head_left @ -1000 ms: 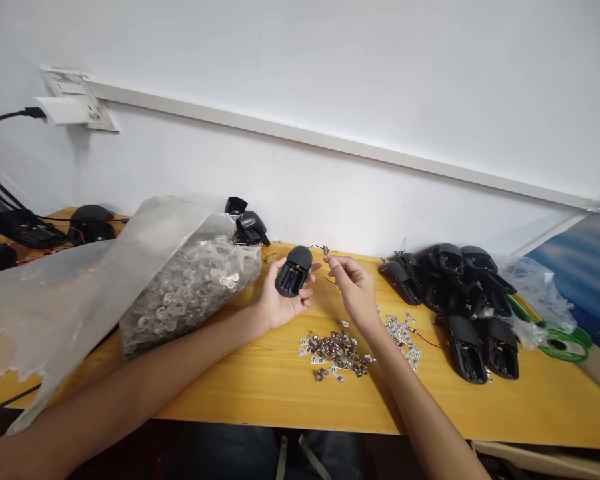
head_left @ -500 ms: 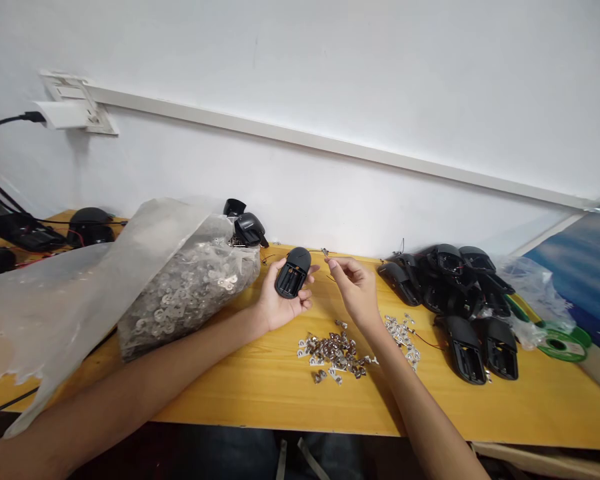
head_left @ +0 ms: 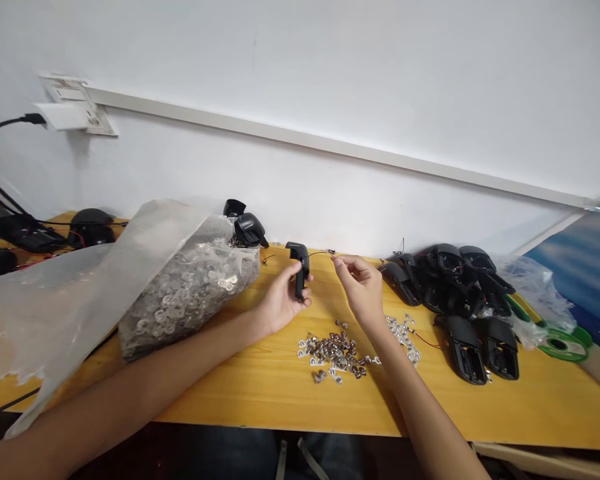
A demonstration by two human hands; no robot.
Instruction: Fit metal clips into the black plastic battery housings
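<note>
My left hand (head_left: 281, 299) is closed around a black plastic battery housing (head_left: 301, 267), now turned edge-on above the table. From the housing a thin wire (head_left: 319, 252) runs right to my right hand (head_left: 361, 287). The thumb and finger of that hand pinch the wire's end, at a small metal battery contact (head_left: 331, 252). Below, between my forearms, lies a pile of small metal spring contacts (head_left: 336, 350). More flat metal contacts (head_left: 404, 333) are partly hidden by my right forearm.
A plastic bag full of metal contacts (head_left: 190, 287) stands left. Several black housings (head_left: 443, 260) are heaped at right, with two housings (head_left: 464, 350) in front. Beside them are a green wire spool (head_left: 564, 343) and clear plastic wrap (head_left: 537, 293). The wall (head_left: 330, 220) borders the wooden table (head_left: 260, 393).
My left hand has turned the housing from showing its open battery slots to edge-on. My right hand has shifted slightly right, and the wire between the two now shows.
</note>
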